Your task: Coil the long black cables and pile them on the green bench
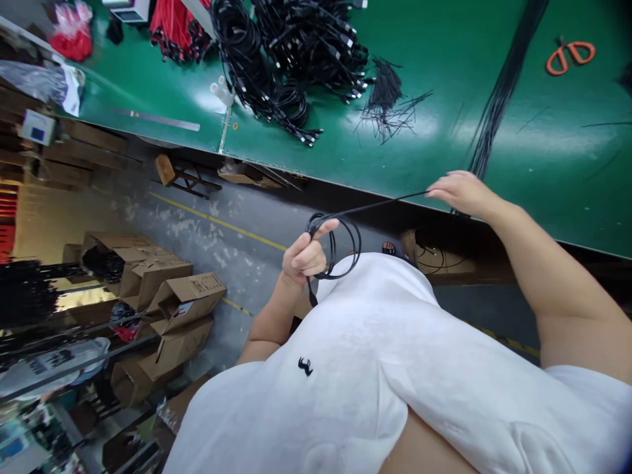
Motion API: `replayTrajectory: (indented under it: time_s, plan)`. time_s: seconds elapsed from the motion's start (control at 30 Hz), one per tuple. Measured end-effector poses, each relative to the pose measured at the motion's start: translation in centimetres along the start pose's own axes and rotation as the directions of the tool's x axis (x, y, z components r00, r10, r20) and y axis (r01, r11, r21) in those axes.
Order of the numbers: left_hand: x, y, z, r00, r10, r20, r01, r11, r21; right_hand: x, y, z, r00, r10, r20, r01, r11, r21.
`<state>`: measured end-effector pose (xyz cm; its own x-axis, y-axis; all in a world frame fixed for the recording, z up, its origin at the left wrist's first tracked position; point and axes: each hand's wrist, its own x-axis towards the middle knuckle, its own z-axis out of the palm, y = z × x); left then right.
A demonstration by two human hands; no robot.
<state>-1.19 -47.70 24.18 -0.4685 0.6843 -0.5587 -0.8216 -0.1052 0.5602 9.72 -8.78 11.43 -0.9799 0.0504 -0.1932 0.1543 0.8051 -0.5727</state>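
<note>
A black cable (359,252) hangs in loose loops from my left hand (307,255), whose fingers are curled around it with the index finger pointing out. A dark plug end (313,299) dangles below that hand. From the loops one length of cable runs to my right hand (461,192), where fingertips pinch it at the table's edge. Right beside my right hand, the long bundle of thin black ties (503,92) lies across the green table (459,39); the hand hides part of its near end.
Coiled black cables (291,105) and a heap of cables (316,46) lie on the table, beside short black ties (386,85). Orange-handled scissors (570,56) rest at right. Red cables (178,29) and a metal ruler (165,120) are at left. Cardboard boxes (185,303) stand on the floor.
</note>
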Motion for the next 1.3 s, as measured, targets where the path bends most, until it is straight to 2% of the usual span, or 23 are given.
replayTrajectory:
  time_s: [0.07,0.13,0.2,0.27,0.3,0.37,0.47,0.53,0.57,0.63,0.7,0.77,0.87,0.93,1.03,1.1,1.17,1.23,1.3]
  plan:
    - [-1.3,1.6,-0.7,0.987,0.147,-0.064,-0.150,0.988,-0.042,-1.3,2.8,1.1,0.989,0.150,0.001,-0.148,0.979,-0.142]
    - [-2.0,2.8,-1.1,0.966,0.234,-0.111,-0.243,0.968,-0.067,-3.1,2.5,2.0,0.987,0.146,0.073,-0.127,0.967,-0.221]
    - [-2.0,3.6,-1.4,0.960,0.227,-0.166,-0.241,0.968,-0.071,-4.8,-0.6,2.7,0.990,-0.003,0.141,0.034,0.975,-0.219]
    - [-1.3,3.8,-1.6,0.963,0.160,-0.218,-0.176,0.983,-0.054,-5.9,-4.5,2.6,0.976,-0.169,0.139,0.190,0.969,-0.156]
    - [-0.9,3.6,-1.7,0.965,0.121,-0.234,-0.133,0.990,-0.038,-6.0,-6.3,2.3,0.970,-0.212,0.115,0.225,0.967,-0.116]
    - [0.0,3.0,-1.9,0.966,0.074,-0.247,-0.077,0.997,-0.001,-5.2,-8.4,1.4,0.977,-0.198,0.074,0.203,0.977,-0.063]
    - [0.6,1.5,-1.9,0.980,0.052,-0.191,-0.039,0.997,0.070,-2.1,-8.8,0.8,0.983,-0.041,0.178,0.050,0.998,-0.047]
    - [0.7,0.5,-1.6,0.994,0.011,-0.109,0.003,0.993,0.121,0.2,-8.9,1.4,0.974,0.007,0.228,0.003,0.999,-0.045]
    - [0.6,0.0,-1.4,0.998,-0.021,-0.057,0.030,0.989,0.145,1.3,-9.3,2.0,0.978,-0.015,0.206,0.019,1.000,-0.020]
    - [0.6,-0.7,-0.8,0.995,-0.089,0.046,0.080,0.980,0.184,3.2,-10.8,3.4,0.986,-0.139,0.089,0.133,0.988,0.074]
    - [0.7,-1.2,-0.3,0.983,-0.139,0.123,0.110,0.970,0.215,4.7,-12.7,4.6,0.956,-0.292,-0.001,0.289,0.944,0.160]
    - [0.7,-1.5,-0.1,0.975,-0.153,0.163,0.114,0.968,0.224,5.8,-14.4,5.1,0.910,-0.414,0.029,0.403,0.899,0.173]
    - [0.6,-1.6,0.0,0.972,-0.133,0.196,0.095,0.976,0.194,6.2,-15.7,5.1,0.863,-0.486,0.138,0.482,0.874,0.064]
    - [0.6,-1.6,0.1,0.973,-0.125,0.196,0.097,0.984,0.150,5.9,-16.0,4.8,0.859,-0.496,0.124,0.502,0.864,-0.021]
    - [0.8,-1.7,0.5,0.977,-0.166,0.131,0.160,0.985,0.061,5.4,-16.3,4.2,0.863,-0.502,0.061,0.506,0.860,-0.072]
    - [1.0,-1.7,0.7,0.971,-0.218,0.097,0.219,0.976,0.003,5.6,-16.4,3.9,0.877,-0.480,0.034,0.481,0.876,-0.046]
    - [0.9,-1.5,0.5,0.965,-0.251,0.082,0.254,0.967,-0.029,6.1,-15.4,3.9,0.892,-0.452,0.020,0.450,0.891,0.064]
    - [0.3,-0.6,-0.1,0.978,-0.202,0.049,0.204,0.978,-0.041,6.5,-12.9,4.5,0.920,-0.391,0.020,0.376,0.898,0.227]
    - [-0.9,1.0,-1.0,1.000,-0.016,-0.013,0.015,0.998,-0.059,6.0,-9.1,5.7,0.970,-0.240,0.038,0.216,0.924,0.317]
